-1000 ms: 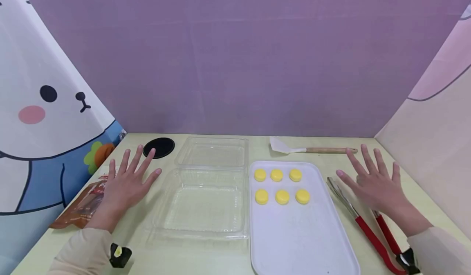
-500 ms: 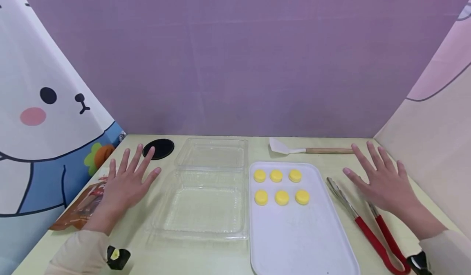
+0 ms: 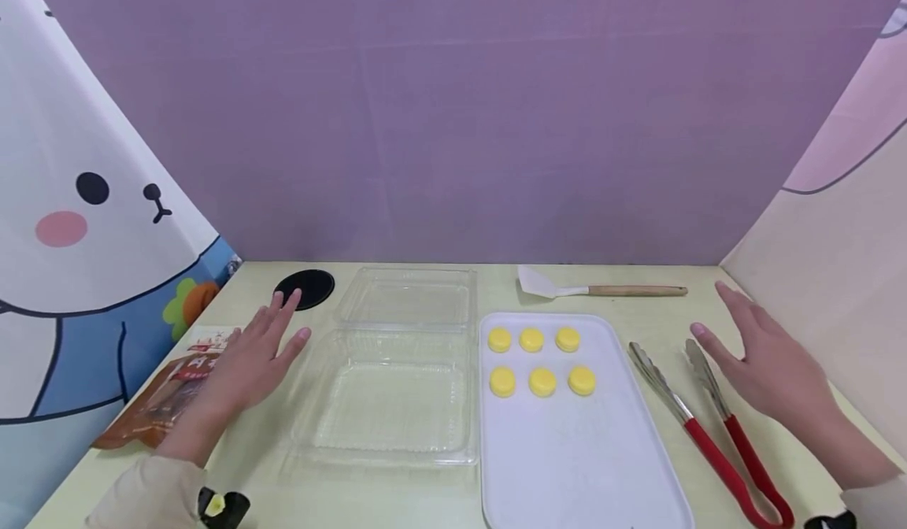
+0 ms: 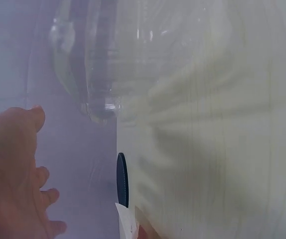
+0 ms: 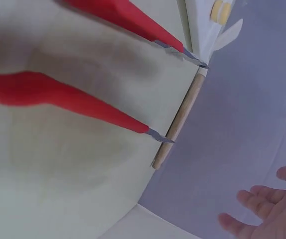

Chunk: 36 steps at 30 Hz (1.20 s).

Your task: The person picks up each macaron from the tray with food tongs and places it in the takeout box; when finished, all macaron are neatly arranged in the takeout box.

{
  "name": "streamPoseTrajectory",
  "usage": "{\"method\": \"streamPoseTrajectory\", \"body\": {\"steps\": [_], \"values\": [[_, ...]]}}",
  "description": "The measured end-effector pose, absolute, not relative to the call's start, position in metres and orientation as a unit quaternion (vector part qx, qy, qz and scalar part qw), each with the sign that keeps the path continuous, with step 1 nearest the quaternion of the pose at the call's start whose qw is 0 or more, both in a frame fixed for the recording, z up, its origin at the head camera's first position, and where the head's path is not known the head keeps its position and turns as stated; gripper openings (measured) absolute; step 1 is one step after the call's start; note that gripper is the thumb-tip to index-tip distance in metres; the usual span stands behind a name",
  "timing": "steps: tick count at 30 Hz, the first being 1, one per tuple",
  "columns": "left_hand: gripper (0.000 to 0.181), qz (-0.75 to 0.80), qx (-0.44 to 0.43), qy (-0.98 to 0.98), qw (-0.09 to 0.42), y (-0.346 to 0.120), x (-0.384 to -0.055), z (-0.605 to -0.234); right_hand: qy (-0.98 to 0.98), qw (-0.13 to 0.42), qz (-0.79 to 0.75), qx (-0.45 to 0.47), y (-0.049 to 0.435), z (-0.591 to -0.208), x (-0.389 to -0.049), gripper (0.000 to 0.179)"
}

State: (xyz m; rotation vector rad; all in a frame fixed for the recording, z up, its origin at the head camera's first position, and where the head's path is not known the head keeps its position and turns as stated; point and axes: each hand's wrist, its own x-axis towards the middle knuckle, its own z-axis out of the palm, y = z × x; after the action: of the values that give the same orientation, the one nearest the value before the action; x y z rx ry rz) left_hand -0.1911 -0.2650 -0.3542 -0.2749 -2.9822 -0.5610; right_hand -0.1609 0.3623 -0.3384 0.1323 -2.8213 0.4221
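Note:
My left hand is held above the table with its fingers straight, partly over a brown food bag, and holds nothing. In the left wrist view its fingers spread and a hand-shaped shadow lies on the table. My right hand hovers at the right, just right of red-handled metal tongs, also empty, with thumb apart from the fingers. The tongs lie with their arms spread. Left of them, several yellow macaron-like rounds sit in two rows on a white tray.
An opened clear plastic clamshell box lies between my left hand and the tray, lid part to the back. A spatula with a wooden handle lies behind the tray, and a black disc at the back left. A purple backdrop stands behind.
My right hand has moved right and toward me, uncovering the spatula's handle end and more of the tongs. The left hand has turned slightly, its fingers closer together.

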Motion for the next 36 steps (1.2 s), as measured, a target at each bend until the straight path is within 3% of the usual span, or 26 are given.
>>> {"method": "streamPoseTrajectory", "body": {"steps": [8,21,30,36], "values": [[0.072,-0.273,-0.102,-0.957,0.011,-0.258,-0.186,-0.353,-0.965,0.135,0.222,0.022,0.365,-0.345,-0.146,0.078],[0.067,-0.342,-0.051,-0.936,-0.065,-0.252,-0.184,-0.355,-0.955,0.040,0.290,-0.048,0.376,-0.358,-0.128,0.086],[0.049,-0.347,-0.075,-0.934,-0.042,-0.253,-0.184,-0.363,-0.953,-0.020,0.294,-0.068,0.379,-0.370,-0.123,0.087],[0.047,-0.352,-0.092,-0.930,-0.044,-0.254,-0.185,-0.365,-0.956,-0.038,0.283,-0.070,0.379,-0.375,-0.123,0.086]]}}
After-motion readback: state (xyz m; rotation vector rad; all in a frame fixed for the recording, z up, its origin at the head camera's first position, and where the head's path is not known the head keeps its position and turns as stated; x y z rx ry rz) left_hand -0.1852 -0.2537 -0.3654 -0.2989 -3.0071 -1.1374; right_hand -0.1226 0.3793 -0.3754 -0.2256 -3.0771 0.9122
